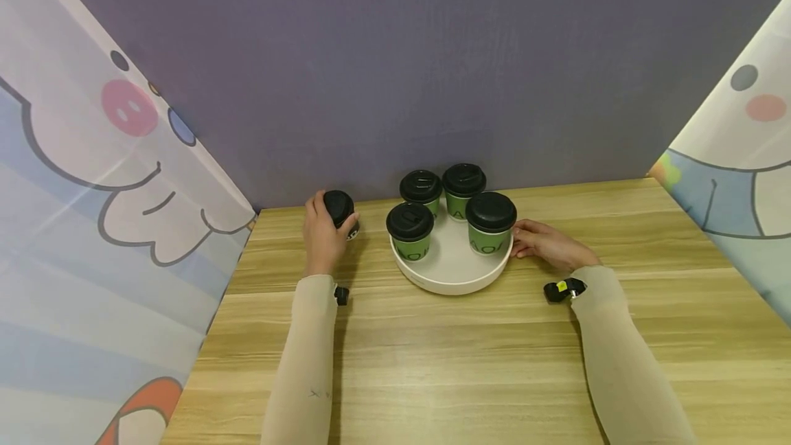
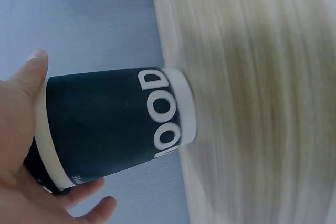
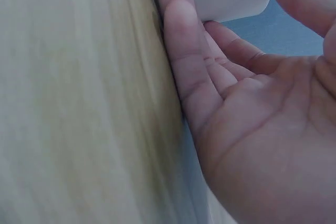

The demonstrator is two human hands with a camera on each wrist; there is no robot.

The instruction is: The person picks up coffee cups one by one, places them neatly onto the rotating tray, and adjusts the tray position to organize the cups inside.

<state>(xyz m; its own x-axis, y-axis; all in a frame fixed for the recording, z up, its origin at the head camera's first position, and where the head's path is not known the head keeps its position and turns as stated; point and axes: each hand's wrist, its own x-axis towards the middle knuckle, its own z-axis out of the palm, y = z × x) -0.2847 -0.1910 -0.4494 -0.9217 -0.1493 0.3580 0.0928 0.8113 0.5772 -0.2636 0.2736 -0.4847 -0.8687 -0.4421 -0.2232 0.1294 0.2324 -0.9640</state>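
Note:
My left hand (image 1: 324,235) grips a dark paper cup (image 2: 105,121) near its top, thumb on one side and fingers on the other. The cup has a black lid (image 1: 338,206), a white base and large white letters, and its base is at the tabletop. To its right, a round white tray (image 1: 451,287) bears several green paper cups with black lids, among them a front left cup (image 1: 410,248) and a front right cup (image 1: 488,240). At the tray's right side, my right hand (image 1: 550,242) holds the rim between thumb and fingers; some fingertips are hidden.
The wood-grain table (image 1: 445,376) ends at a grey-purple wall (image 1: 395,74) behind the cups. Printed cartoon curtains hang on the left (image 1: 123,225) and right (image 1: 741,191). A small black device (image 1: 564,289) is on the right wrist.

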